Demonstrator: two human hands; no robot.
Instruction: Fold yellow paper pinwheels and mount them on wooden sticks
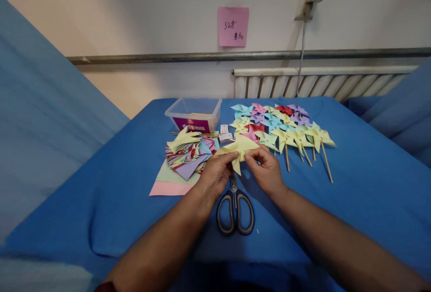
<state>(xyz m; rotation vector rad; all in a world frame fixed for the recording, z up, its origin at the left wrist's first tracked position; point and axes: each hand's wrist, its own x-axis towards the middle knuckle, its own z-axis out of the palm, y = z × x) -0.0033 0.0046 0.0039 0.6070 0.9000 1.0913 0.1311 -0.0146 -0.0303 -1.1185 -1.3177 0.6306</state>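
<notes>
Both my hands hold a yellow paper pinwheel piece [238, 147] above the blue cloth. My left hand [215, 173] pinches its left lower side, fingers closed. My right hand [266, 168] pinches its right lower side, fingers closed too. Black-handled scissors [235, 209] lie on the cloth just below my hands, blades pointing toward the paper. To the left sits a stack of cut coloured paper squares [190, 152] on pink and green sheets [168, 183].
Several finished paper pinwheels on wooden sticks [286, 128] lie at the right back. A clear plastic box [194, 113] with a purple label stands behind the stack, small white boxes [225, 134] beside it. A radiator and a pink note [233, 26] are on the wall.
</notes>
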